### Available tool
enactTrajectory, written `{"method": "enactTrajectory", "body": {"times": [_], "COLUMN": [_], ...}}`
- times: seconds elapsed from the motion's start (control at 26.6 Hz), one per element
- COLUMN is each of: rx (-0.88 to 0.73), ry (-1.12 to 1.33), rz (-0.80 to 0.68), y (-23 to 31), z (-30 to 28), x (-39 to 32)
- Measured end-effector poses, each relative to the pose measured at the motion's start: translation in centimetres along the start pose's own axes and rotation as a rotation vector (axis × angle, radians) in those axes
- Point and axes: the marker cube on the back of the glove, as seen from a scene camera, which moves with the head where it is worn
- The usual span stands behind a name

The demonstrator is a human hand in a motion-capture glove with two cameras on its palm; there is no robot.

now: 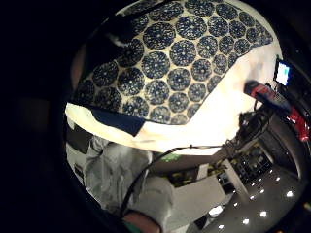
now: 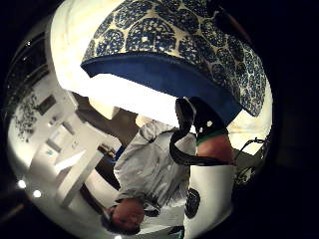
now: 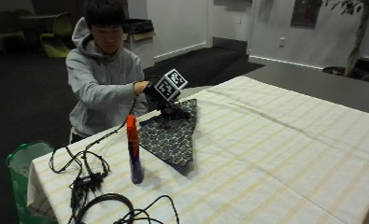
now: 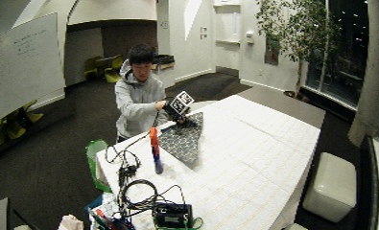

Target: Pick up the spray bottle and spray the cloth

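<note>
A blue patterned cloth (image 3: 170, 135) lies flat on the striped tablecloth (image 3: 277, 154), near the person's side of the table. My gloved right hand (image 3: 165, 103) reaches down onto the cloth's end closest to the person. How its digits are set is hidden. The spray bottle (image 3: 133, 150), orange-red on top and blue below, stands upright by itself left of the cloth, a short way from the hand. In the palm views the cloth (image 1: 170, 63) (image 2: 164, 30) spreads out beneath the palm, and the bottle (image 1: 272, 97) shows beyond it on the table.
Black cables and an adapter (image 3: 88, 179) trail over the table's left end near the bottle. A green bag (image 3: 21, 161) hangs beside that table edge. A black device (image 4: 171, 214) sits at the near corner. The tablecloth (image 4: 253, 143) stretches to the right.
</note>
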Motion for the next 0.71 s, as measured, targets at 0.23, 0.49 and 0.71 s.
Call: {"method": "enactTrajectory", "body": {"times": [0.23, 0.49, 0.71], "rx": [0.072, 0.339, 0.645], "ry": [-0.032, -0.084, -0.205], "rz": [-0.007, 0.041, 0.086], "y": [0.3, 0.7, 1.1], "z": [-0.9, -1.8, -2.7], "x": [0.0, 0.3, 3.0]}}
